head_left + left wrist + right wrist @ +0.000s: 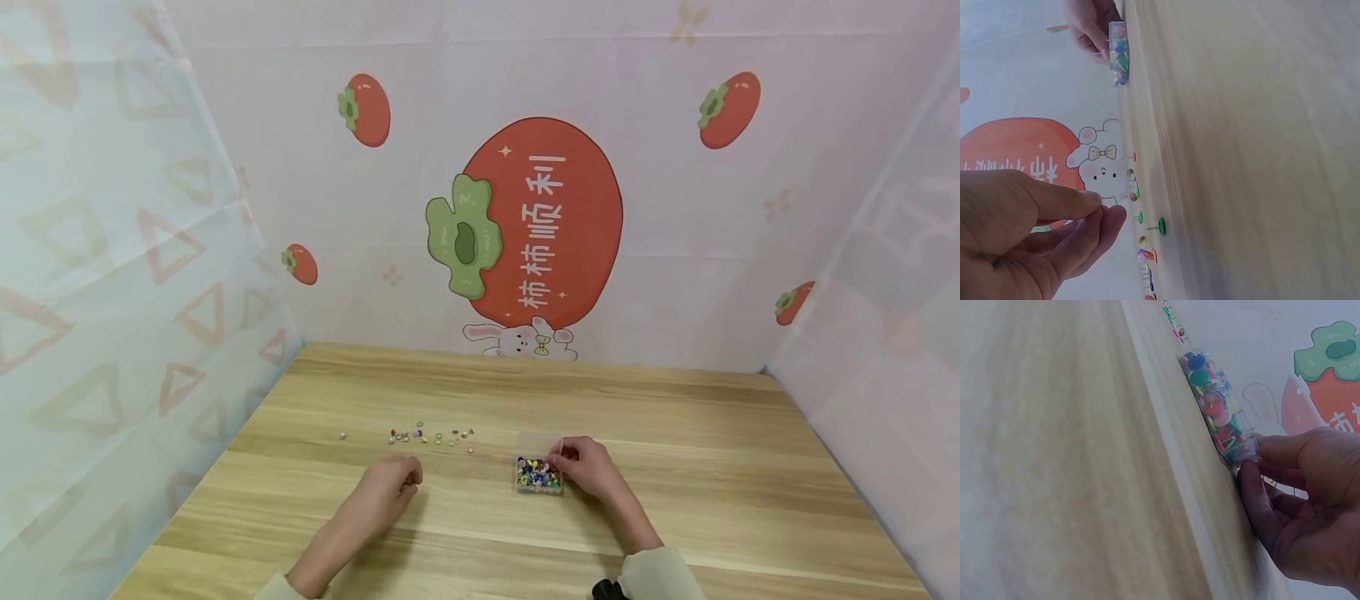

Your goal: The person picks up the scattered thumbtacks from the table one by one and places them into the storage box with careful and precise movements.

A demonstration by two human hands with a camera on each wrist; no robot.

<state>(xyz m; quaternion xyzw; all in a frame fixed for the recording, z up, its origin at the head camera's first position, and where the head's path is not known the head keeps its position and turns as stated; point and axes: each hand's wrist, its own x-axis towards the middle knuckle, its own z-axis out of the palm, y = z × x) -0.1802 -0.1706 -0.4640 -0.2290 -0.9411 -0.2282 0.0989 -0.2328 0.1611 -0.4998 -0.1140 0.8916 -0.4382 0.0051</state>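
The head view crops 2 sleeves (660,575) and leaves some loose thumbtacks (418,433) indistinct.

Head view bright, evenly lit; soft shadows on tabletop (720,475). 2 wrist views hazier, tabletop grain blurred.

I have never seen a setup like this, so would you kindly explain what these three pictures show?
There is no machine here: a person works bare-handed. The wide picture is taken from the head, looking forward and down; the other two are taken from the left and right wrists. On the wooden table, small loose pins lie scattered beyond the left hand. To their right sits an open clear box filled with colourful pins; the right hand pinches its edge. The left hand's grip looks closed, but whether anything tiny is inside it, I cannot tell.
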